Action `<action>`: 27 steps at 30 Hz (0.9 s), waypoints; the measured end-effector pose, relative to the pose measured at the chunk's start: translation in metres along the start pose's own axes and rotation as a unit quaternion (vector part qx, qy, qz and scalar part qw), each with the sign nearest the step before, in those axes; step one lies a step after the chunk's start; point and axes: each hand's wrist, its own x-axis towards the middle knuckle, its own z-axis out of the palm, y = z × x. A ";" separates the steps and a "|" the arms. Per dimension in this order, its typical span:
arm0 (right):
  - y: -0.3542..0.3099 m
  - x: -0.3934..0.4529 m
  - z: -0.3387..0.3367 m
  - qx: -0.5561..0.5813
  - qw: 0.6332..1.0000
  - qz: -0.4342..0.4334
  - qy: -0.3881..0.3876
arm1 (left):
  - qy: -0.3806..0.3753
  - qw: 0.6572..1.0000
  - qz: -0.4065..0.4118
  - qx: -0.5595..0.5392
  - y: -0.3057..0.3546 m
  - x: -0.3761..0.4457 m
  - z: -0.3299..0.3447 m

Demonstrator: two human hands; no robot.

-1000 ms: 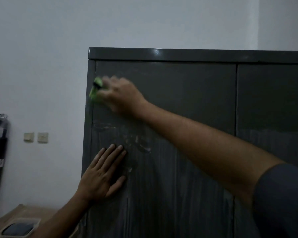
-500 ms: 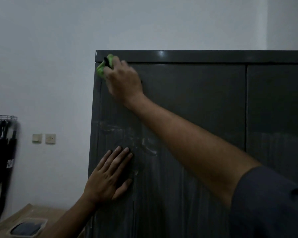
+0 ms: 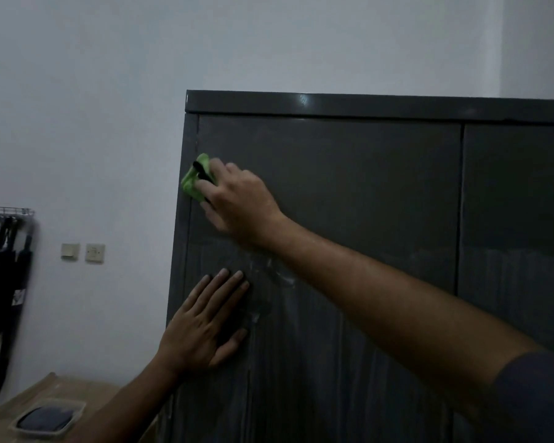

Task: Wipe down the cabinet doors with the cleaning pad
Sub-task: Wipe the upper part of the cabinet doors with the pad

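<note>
A tall dark grey cabinet fills the right of the head view; its left door [image 3: 349, 193] shows pale wipe streaks lower down. My right hand [image 3: 237, 199] grips a bright green cleaning pad [image 3: 194, 180] with a black strap and presses it against the door's upper left edge. Lower down, my left hand [image 3: 205, 321] lies flat on the same door with fingers spread and straight. A second door [image 3: 518, 203] lies to the right, past a vertical seam.
A pale wall stands left of the cabinet with two wall switches [image 3: 83, 252]. Dark umbrellas hang from a wire rack [image 3: 4, 251] at far left. Below, a wooden surface [image 3: 77, 391] holds a clear tray [image 3: 47, 418] with a dark item inside.
My right hand went up to the door's top left corner with the pad, then came back down along the left edge. My left hand stayed flat on the door.
</note>
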 end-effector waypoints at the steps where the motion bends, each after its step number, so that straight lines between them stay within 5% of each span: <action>1: 0.008 -0.004 -0.004 -0.015 1.000 -0.018 -0.007 | 0.000 1.000 0.002 0.002 -0.001 0.000 0.000; 4: 0.047 -0.010 -0.020 -0.049 0.982 0.166 0.072 | 0.005 1.000 0.009 0.015 -0.001 0.000 0.000; 7: 0.077 -0.027 -0.031 -0.076 0.924 0.351 0.133 | 0.018 1.000 0.011 0.015 0.000 0.001 0.000; 12: 0.064 -0.001 -0.023 -0.081 0.889 0.422 0.156 | 0.027 0.999 0.015 0.013 0.000 0.002 -0.001; 19: 0.018 0.056 0.005 -0.045 0.955 0.277 0.098 | 0.028 0.999 0.020 0.003 -0.001 0.000 0.004; 23: -0.016 0.059 0.018 -0.037 0.994 0.098 0.021 | 0.020 1.000 0.013 -0.009 0.001 -0.001 0.005; 27: -0.032 0.023 0.020 -0.036 0.993 -0.097 -0.049 | 0.024 0.999 0.010 -0.021 0.001 0.000 0.002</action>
